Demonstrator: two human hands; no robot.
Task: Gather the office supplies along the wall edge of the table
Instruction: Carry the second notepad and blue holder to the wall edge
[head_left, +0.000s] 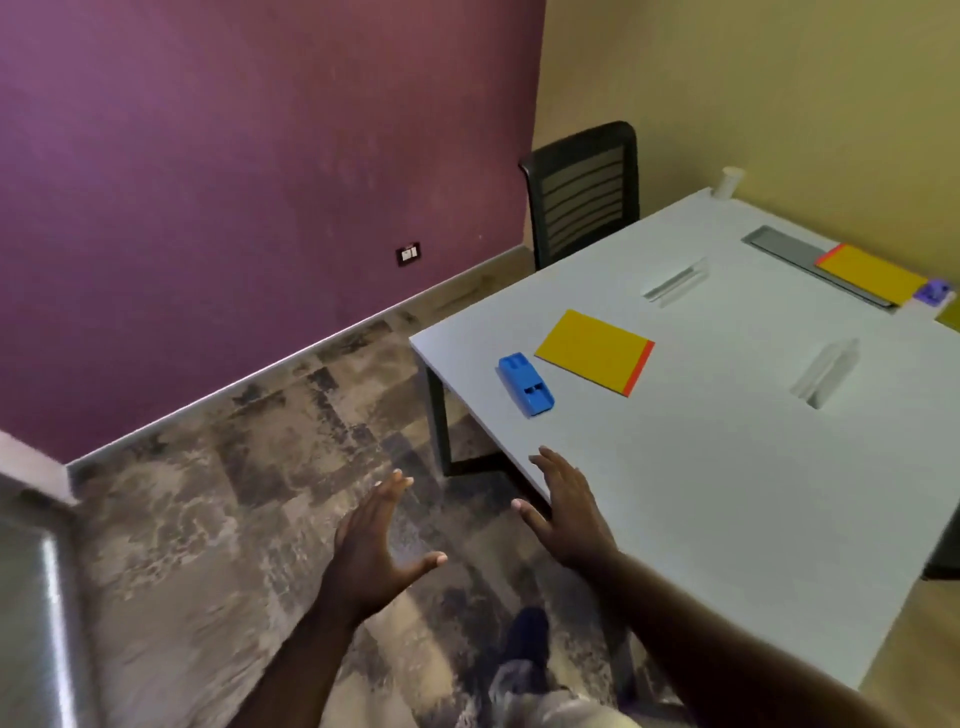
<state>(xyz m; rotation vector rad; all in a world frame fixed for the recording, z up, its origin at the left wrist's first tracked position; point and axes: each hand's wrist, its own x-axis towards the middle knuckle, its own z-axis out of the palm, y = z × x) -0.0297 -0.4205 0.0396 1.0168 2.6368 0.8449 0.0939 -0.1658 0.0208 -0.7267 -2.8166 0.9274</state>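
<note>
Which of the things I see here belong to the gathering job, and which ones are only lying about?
Belong to the job:
- blue plastic stapler
- yellow notepad with orange edge, near the stapler
- second yellow notepad, by the yellow wall
- small purple plastic item, beside it
- white table

Just lying about:
- black mesh chair
- white cup at the far corner

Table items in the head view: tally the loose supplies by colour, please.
Yellow pads: 2, one near the front corner, one by the wall edge
Blue stapler-like item: 1
Purple item: 1
White cup: 1
Total: 5; a yellow sliver at the right border is uncounted.
</note>
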